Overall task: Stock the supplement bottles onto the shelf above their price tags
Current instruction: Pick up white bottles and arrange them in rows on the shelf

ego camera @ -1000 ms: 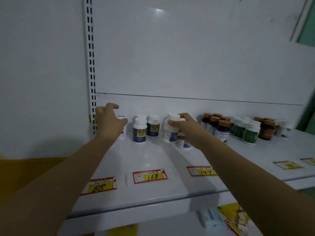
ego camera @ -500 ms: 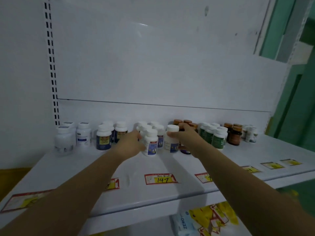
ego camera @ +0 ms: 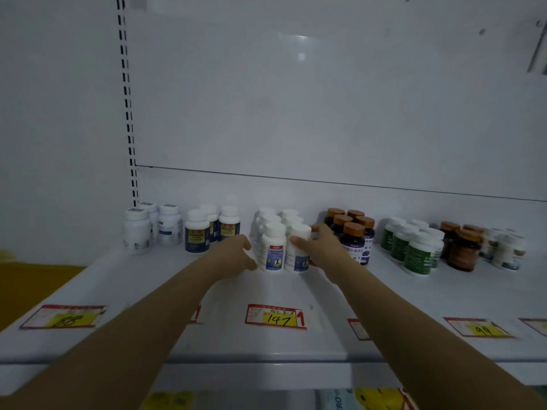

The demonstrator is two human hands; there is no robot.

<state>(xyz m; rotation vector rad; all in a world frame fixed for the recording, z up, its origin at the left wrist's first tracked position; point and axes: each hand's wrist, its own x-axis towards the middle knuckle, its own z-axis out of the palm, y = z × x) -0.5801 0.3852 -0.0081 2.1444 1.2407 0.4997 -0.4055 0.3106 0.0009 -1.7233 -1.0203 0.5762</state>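
Readable stuff is mostly the price tags stuck along the shelf (ego camera: 124,335) front edge. The red-bordered tag (ego camera: 275,317) in the middle has "147" handwritten on yellow, with a red "1" at its right end. Far left of that, another tag (ego camera: 63,317) says "88". Well off to its right, a third tag (ego camera: 478,327) reads "99". Bottle labels are too blurry to read.
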